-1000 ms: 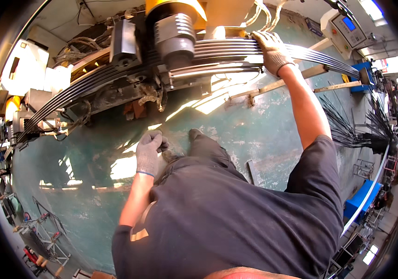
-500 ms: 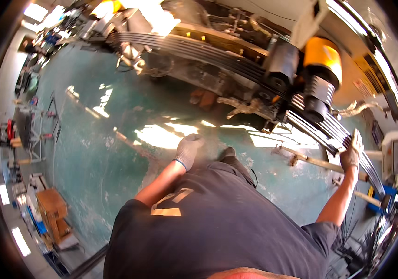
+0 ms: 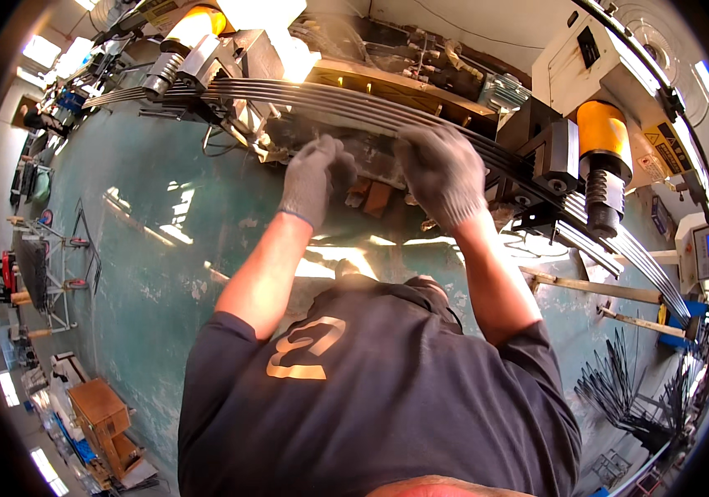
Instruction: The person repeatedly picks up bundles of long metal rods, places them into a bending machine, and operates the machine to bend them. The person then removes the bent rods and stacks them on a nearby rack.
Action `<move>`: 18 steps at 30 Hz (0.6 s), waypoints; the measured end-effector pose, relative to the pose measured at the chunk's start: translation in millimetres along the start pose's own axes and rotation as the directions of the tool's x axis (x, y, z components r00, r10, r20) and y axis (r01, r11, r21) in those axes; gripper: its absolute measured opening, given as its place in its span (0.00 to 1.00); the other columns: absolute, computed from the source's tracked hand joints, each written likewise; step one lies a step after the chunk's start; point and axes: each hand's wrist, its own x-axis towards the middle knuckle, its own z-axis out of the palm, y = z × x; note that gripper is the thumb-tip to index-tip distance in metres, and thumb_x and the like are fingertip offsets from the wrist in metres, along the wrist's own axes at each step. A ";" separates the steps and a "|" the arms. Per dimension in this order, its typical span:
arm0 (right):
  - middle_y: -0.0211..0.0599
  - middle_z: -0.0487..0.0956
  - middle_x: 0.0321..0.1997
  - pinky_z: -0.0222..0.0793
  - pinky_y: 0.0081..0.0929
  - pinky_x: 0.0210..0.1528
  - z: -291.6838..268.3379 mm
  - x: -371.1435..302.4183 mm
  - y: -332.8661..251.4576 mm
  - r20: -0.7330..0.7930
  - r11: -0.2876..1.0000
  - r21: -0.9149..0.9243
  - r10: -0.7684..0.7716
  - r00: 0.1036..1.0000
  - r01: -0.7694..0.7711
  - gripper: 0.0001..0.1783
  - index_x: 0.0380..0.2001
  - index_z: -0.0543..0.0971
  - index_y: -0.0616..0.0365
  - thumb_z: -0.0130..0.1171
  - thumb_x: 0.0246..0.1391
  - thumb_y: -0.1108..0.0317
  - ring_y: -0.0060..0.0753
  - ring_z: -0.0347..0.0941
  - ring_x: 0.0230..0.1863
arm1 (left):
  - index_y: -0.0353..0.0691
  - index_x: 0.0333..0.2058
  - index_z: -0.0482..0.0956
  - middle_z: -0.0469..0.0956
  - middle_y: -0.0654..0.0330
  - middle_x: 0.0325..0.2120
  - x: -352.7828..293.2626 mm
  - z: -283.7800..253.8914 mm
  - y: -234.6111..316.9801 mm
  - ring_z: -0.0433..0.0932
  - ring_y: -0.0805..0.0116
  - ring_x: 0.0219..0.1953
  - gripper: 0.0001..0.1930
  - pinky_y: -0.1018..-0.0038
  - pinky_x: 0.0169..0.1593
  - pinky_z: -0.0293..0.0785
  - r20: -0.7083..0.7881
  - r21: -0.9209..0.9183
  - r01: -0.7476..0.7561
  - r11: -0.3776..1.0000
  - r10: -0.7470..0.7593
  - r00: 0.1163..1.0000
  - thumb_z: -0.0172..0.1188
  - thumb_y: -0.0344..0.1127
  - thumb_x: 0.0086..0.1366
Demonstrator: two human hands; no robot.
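Note:
My left hand (image 3: 314, 178) wears a grey knit glove and is raised in front of me, fingers partly curled and blurred. Beside it, my right hand (image 3: 444, 174), gloved alike, is smeared by motion in front of the long metal strips (image 3: 346, 101). Whether it touches them, I cannot tell. The strips run side by side from upper left to lower right, past two machine units. At the right unit an orange cylinder (image 3: 603, 131) tops a dark ribbed part, beside a black block (image 3: 556, 157). Another orange cylinder (image 3: 195, 26) stands at the left unit.
Wooden bars (image 3: 598, 287) stick out at the right, near a control box with a blue screen (image 3: 706, 248). Thin dark rods (image 3: 632, 385) lie bunched at lower right. A wooden cabinet (image 3: 99, 410) and a metal cart (image 3: 56, 277) stand left on the green floor (image 3: 147, 306).
My right hand has left the strips' right end and swung to the middle. My left hand has risen from near my body toward the machine. The view has shifted slightly.

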 end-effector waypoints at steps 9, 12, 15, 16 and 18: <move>0.53 0.86 0.51 0.76 0.50 0.58 114.9 112.5 27.9 0.565 0.845 -0.378 0.535 0.628 -0.379 0.24 0.49 0.87 0.57 0.53 0.71 0.49 0.57 0.82 0.55 | 0.32 0.57 0.79 0.81 0.54 0.50 116.5 -30.9 -5.1 0.78 0.62 0.48 0.26 0.64 0.55 0.75 -0.085 -0.061 0.001 0.998 -0.006 0.996 0.62 0.52 0.76; 0.55 0.86 0.52 0.76 0.49 0.60 118.3 105.6 36.6 0.646 0.877 -0.357 0.480 0.594 -0.321 0.30 0.50 0.87 0.57 0.44 0.75 0.45 0.59 0.82 0.56 | 0.29 0.59 0.80 0.81 0.54 0.55 103.8 -12.3 -2.8 0.77 0.63 0.52 0.28 0.66 0.58 0.73 -0.128 -0.025 -0.034 0.999 0.030 0.991 0.65 0.50 0.73; 0.53 0.87 0.49 0.79 0.47 0.56 119.0 101.8 35.5 0.614 0.881 -0.358 0.471 0.634 -0.308 0.24 0.47 0.89 0.55 0.49 0.70 0.51 0.57 0.84 0.53 | 0.32 0.56 0.81 0.83 0.54 0.52 97.4 16.8 1.8 0.79 0.61 0.51 0.24 0.65 0.57 0.75 -0.192 0.002 -0.040 0.999 0.039 0.981 0.66 0.47 0.72; 0.52 0.88 0.48 0.80 0.46 0.55 114.5 101.8 35.2 0.610 0.883 -0.354 0.469 0.639 -0.309 0.19 0.45 0.89 0.54 0.54 0.65 0.56 0.56 0.85 0.52 | 0.36 0.55 0.81 0.83 0.55 0.50 97.6 28.8 1.0 0.81 0.60 0.51 0.22 0.63 0.57 0.77 -0.193 0.014 -0.029 0.999 0.032 0.981 0.66 0.46 0.72; 0.52 0.88 0.47 0.82 0.45 0.52 107.0 107.6 36.5 0.661 0.895 -0.303 0.444 0.605 -0.327 0.16 0.46 0.90 0.52 0.58 0.61 0.61 0.52 0.87 0.51 | 0.39 0.54 0.82 0.85 0.53 0.51 92.4 44.4 1.3 0.83 0.58 0.52 0.19 0.63 0.58 0.78 -0.239 0.125 -0.058 0.990 0.087 0.967 0.68 0.41 0.69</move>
